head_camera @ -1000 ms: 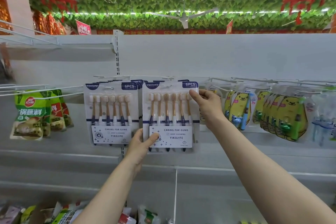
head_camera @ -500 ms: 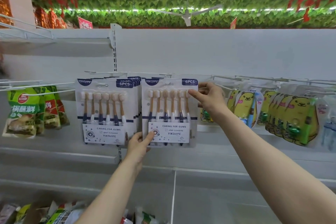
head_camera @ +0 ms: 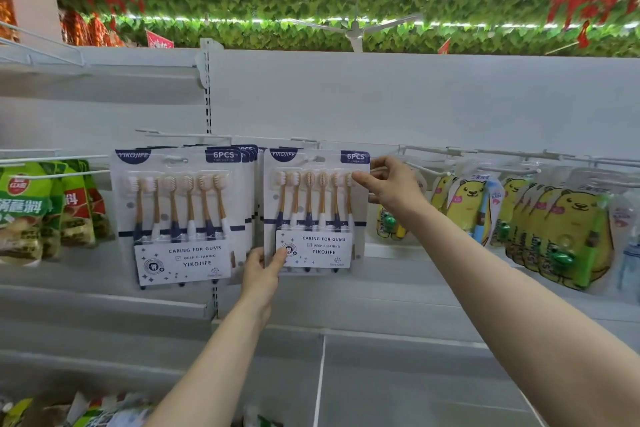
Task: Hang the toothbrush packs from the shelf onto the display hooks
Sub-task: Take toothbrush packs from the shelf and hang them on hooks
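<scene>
Two hands share one toothbrush pack (head_camera: pixel 317 211), and the split looks deliberate. The left hand (head_camera: pixel 261 274) pinches its lower left corner, thumb on the printed card, probably to keep the flat blister from swinging. The right hand (head_camera: pixel 391 184) pinches the upper right edge beside the brush heads, likely to steer the hang hole along the display hook (head_camera: pixel 304 140). That pack hangs upright between both hands, fronting others behind it. Whether the hole is fully seated I cannot tell. Just left, a fuller stack of packs (head_camera: pixel 180 215) hangs on its own hook, and yellow bear packs (head_camera: pixel 561 229) hang to the right.
</scene>
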